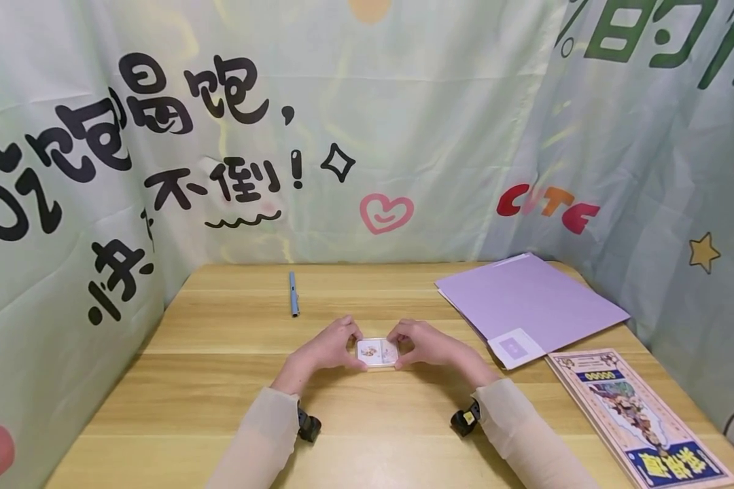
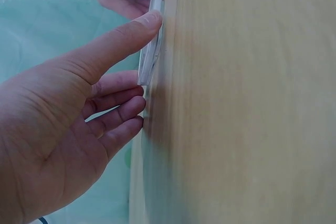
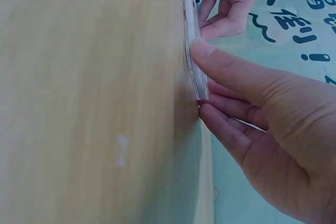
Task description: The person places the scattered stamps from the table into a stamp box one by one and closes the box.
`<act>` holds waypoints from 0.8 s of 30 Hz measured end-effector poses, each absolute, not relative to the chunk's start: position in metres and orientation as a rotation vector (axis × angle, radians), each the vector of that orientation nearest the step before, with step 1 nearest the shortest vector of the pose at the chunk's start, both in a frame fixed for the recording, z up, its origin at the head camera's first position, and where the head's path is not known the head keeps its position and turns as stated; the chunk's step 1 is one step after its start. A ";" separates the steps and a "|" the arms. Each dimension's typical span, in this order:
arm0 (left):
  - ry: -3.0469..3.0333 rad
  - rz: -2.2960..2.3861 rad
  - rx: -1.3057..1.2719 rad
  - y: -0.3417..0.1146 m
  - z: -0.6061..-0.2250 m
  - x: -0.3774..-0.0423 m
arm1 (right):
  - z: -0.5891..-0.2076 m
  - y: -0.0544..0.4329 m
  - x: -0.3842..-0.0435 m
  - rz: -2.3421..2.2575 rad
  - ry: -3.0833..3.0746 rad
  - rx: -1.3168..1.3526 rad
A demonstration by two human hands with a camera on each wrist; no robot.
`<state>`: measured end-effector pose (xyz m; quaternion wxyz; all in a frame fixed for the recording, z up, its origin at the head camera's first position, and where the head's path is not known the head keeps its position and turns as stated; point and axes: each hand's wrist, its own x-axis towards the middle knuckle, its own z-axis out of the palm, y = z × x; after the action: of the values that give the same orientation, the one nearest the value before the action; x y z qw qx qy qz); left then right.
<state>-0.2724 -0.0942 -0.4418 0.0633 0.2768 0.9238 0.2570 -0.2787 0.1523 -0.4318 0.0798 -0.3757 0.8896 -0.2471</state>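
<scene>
A small, flat clear plastic case (image 1: 377, 352) with little coloured pictures on its white face lies at the middle of the table. My left hand (image 1: 329, 346) holds its left end between thumb and fingers. At the opposite end my right hand (image 1: 431, 345) pinches it the same way. In the left wrist view the case (image 2: 151, 51) appears edge-on, with the left thumb on its near edge. The right wrist view also shows the case (image 3: 195, 72) from the side, thin and transparent, low against the tabletop.
Beyond the left hand lies a blue pen (image 1: 293, 294) on the wooden table (image 1: 220, 401). To the right are a purple folder (image 1: 526, 299) and, nearer, a pink illustrated booklet (image 1: 639, 414). Printed curtain (image 1: 440, 136) encloses the table at the back and sides.
</scene>
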 end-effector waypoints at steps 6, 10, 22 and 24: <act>2.785 0.785 0.842 -0.094 -0.442 -0.272 | -0.428 0.149 -0.276 -0.720 2.682 -1.095; 2.775 0.804 0.842 -0.094 -0.440 -0.273 | -0.425 0.147 -0.274 -0.710 2.688 -1.081; 2.762 0.744 0.787 -0.093 -0.441 -0.271 | -0.428 0.147 -0.274 -0.680 2.702 -1.119; 2.760 0.749 0.792 -0.093 -0.440 -0.271 | -0.427 0.148 -0.275 -0.680 2.703 -1.125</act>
<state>-0.2706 -0.0930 -0.4396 0.0872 0.2658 0.9266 0.2514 -0.2749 0.1475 -0.4274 0.0677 -0.3735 0.8972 -0.2258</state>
